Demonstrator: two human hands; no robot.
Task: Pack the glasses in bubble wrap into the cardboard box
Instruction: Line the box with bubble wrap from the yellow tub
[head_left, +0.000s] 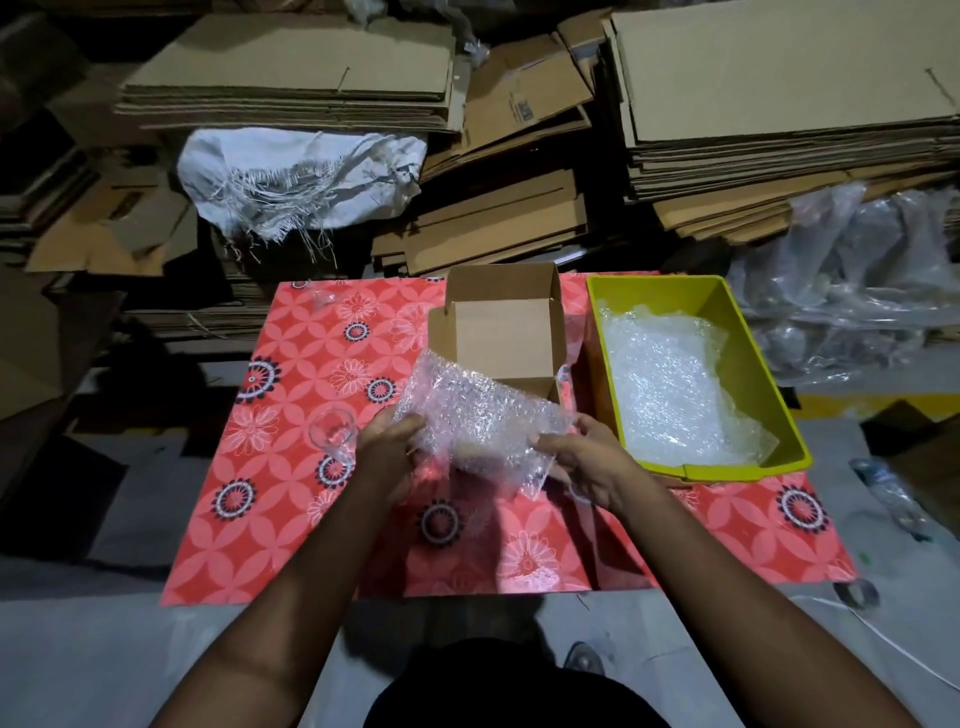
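**One bare glass waits just outside the left fingers**

Two hands hold a single sheet of bubble wrap (480, 421) up between them, over the near part of the table (291, 519) with its red flowered cover. The left hand (387, 457) grips the sheet's left edge, its fingers (402, 426) curled round the plastic; the right hand (587, 467) pinches the right edge, fingers likewise curled on it. The sheet's long axis runs from one hand to the other, tilted so its far left corner stands higher.

The relation that matters is sideways. The clear glass (332, 434) lies just to the outside of the left fingers, close beside the knuckles but apparently not touching them, with its open mouth turned away from the person. It is unwrapped. The left hand is plainly the nearer one; the right would have to cross the sheet to get to it.

Beyond the fingers, straight ahead past the sheet's far edge, sits the open cardboard box (501, 327), with nothing visible inside it. Outside the right fingers is the yellow bin (779, 415) holding more wrap.

My judgement is that wrapping has not begun, so the next step likely means laying the sheet down and bringing the glass in from the left onto it. Whether a second glass rests at the table's far left I cannot tell; something clear glints there.
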